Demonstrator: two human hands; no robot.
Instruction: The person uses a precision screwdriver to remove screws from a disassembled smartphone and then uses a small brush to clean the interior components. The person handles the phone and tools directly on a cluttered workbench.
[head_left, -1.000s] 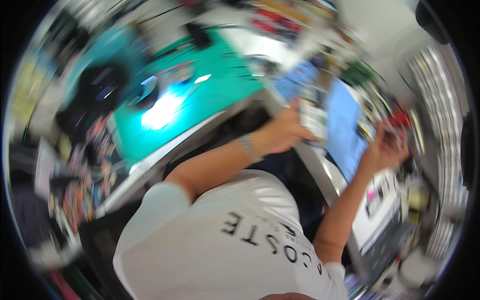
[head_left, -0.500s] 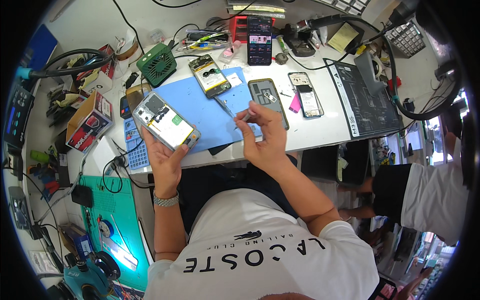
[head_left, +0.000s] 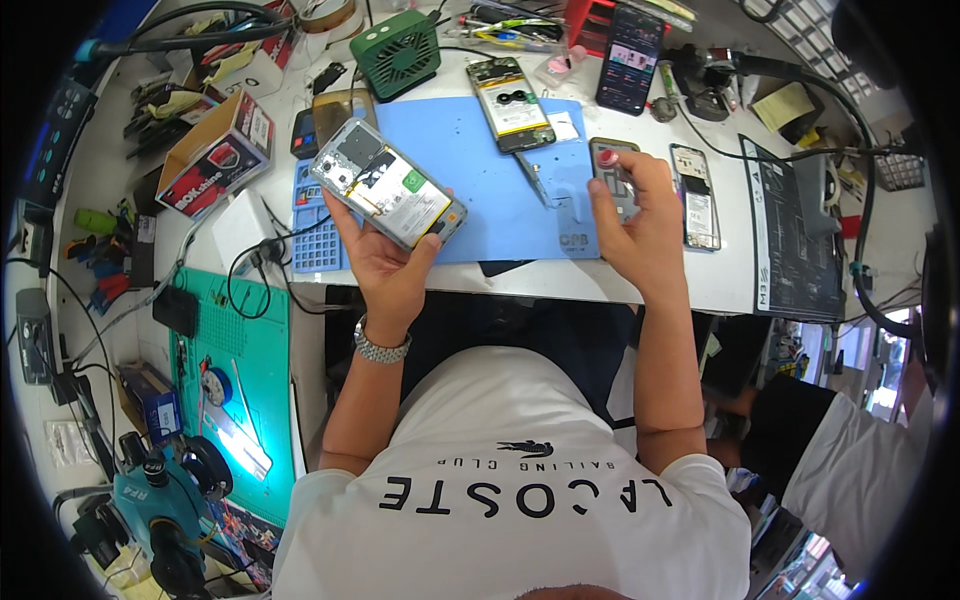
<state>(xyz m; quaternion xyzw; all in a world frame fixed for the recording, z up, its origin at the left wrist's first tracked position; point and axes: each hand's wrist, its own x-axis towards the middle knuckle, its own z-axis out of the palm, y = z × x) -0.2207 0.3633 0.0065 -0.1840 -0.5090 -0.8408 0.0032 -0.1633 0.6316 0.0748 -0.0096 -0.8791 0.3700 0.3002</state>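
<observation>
A: Report progress on the phone [head_left: 385, 185].

B: I am reading the remote feed with the clock centred on the blue mat [head_left: 470, 190]; 12 o'clock lies straight ahead of the wearer. The phone is at 9 o'clock, tilted, raised over the mat's edge. Done: its rear is open, inner parts exposed. Outstanding: the battery [head_left: 405, 208] is seated and no cover is on. I judge the job partway through.

A: Report each grip.

B: Left grip [head_left: 385, 280]: pinching the phone's lower end, thumb on top, fingers beneath. Right grip [head_left: 643, 230], at 3 to 4 o'clock: index finger and thumb appear to pinch a red-capped tool [head_left: 607, 158], apart from the phone. I cannot see its tip.

A: List surroundings and obstructions.

B: A second phone [head_left: 512, 105], also open, lies at 1 o'clock across the mat's far edge. Tweezers [head_left: 532, 178] lie at 3 o'clock, taking up mat space. Beyond them, on the worktop [head_left: 720, 270], is a back cover [head_left: 618, 178], partly hidden by the right grip. Fan [head_left: 400, 55]: 11 o'clock. Box [head_left: 215, 160]: 9 o'clock. Caution: a black cable [head_left: 300, 232] at 8 o'clock passes near the left wrist and could snag.
</observation>
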